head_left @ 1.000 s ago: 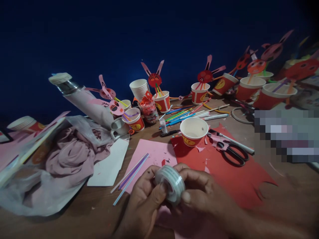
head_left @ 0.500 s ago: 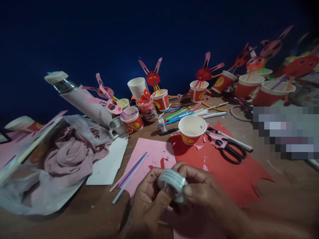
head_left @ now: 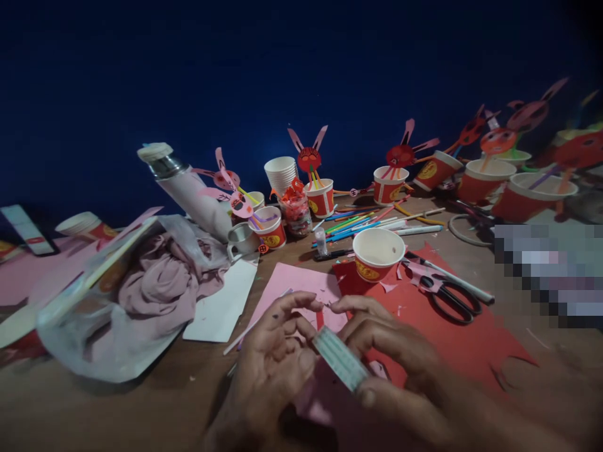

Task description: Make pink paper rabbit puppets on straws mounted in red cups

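A roll of clear tape (head_left: 340,358) is held edge-on between both hands, low in the middle of the view. My left hand (head_left: 271,364) pinches its left end with the thumb, index finger stretched forward. My right hand (head_left: 396,355) grips the right end between thumb and fingers, its index fingertip meeting the left one above the roll. Under the hands lie a pink paper sheet (head_left: 292,289) and a red paper sheet (head_left: 452,345). An empty red paper cup (head_left: 378,252) stands just beyond, with black-handled scissors (head_left: 447,295) to its right.
Colored straws (head_left: 358,220) lie scattered behind the cup. Several red cups with paper bunny faces on sticks line the back. A plastic bag with pinkish cloth (head_left: 141,289), a white sheet (head_left: 221,307), a tilted flask (head_left: 188,188) and a stack of white cups (head_left: 281,172) sit left.
The tape roll has turned from face-on to edge-on in my hands, and both index fingers have lifted to meet above it. The view has shifted to the left.
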Demonstrator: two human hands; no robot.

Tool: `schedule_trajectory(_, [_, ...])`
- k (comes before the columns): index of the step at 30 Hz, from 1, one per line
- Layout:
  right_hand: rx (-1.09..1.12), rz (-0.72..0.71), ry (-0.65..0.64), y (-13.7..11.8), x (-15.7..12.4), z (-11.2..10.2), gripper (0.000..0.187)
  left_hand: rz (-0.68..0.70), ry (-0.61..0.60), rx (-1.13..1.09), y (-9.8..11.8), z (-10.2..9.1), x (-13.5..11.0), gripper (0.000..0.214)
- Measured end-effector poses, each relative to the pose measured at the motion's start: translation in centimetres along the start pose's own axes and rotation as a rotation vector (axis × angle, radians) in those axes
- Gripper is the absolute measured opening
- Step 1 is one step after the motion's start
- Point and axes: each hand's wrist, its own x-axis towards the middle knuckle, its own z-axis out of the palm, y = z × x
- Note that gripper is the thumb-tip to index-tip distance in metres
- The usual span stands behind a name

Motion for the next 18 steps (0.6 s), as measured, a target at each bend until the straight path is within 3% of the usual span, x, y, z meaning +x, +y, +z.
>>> schedule_trajectory(5, [-0.232, -0.061, -0.035, 0.4, 0.6, 0.5, 0.008, 0.112, -0.139, 0.275, 0.2, -0.7, 0.1, 0.022])
schedule_trajectory(12, [-0.340, -0.074, -0.123, 0.8, 0.5, 1.1, 0.008, 0.186, -0.109, 0.561, 0.7, 0.1, 0.0, 0.020])
schedule_trajectory(18, [-0.343, -0.060, -0.194, 1.0, 0.2, 1.1, 0.009, 0.214, -0.144, 0.555, 0.6, -0.1, 0.2, 0.015])
